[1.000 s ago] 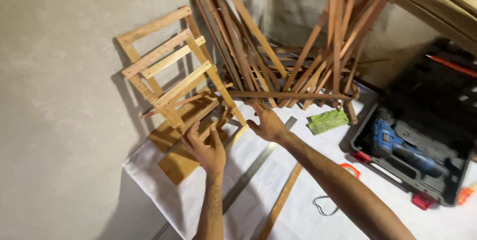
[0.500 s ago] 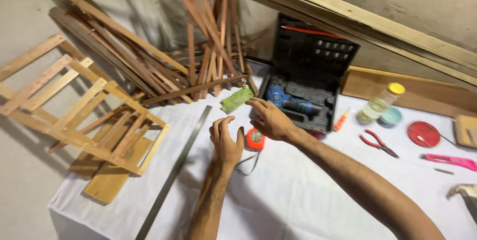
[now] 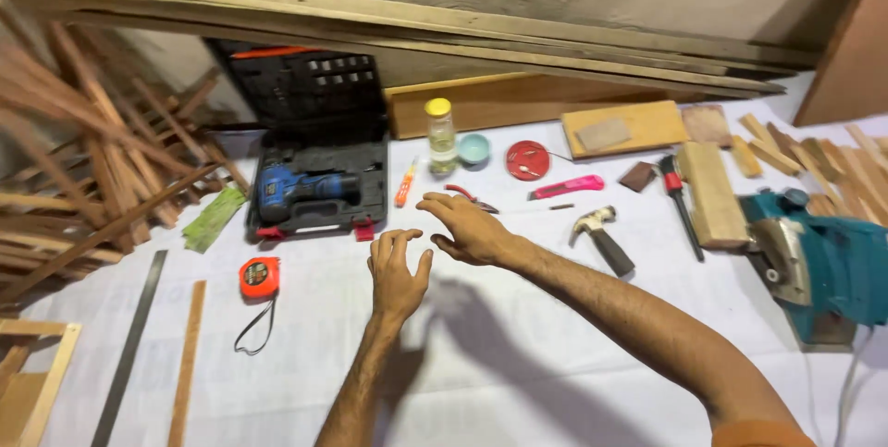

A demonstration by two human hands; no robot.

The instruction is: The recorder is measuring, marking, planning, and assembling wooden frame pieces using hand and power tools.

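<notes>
On the white-covered desk (image 3: 518,364) I see a hammer (image 3: 599,236) and a pink cutter (image 3: 566,188) toward the far edge, and an open drill case (image 3: 314,165) at the far left. My left hand (image 3: 398,271) and right hand (image 3: 472,229) hover spread wide, holding nothing. Nearest to the right hand are the red pliers (image 3: 467,197), small, lying flat, just beyond the fingertips.

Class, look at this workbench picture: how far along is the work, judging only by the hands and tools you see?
Done: tools are laid out on the white cloth, and the black drill case is open. In hand: nothing; the left hand and right hand hover open and empty, the right nearest the red-handled pliers. Left: the steel-headed hammer, orange tape measure and blue drill lie untouched.
</notes>
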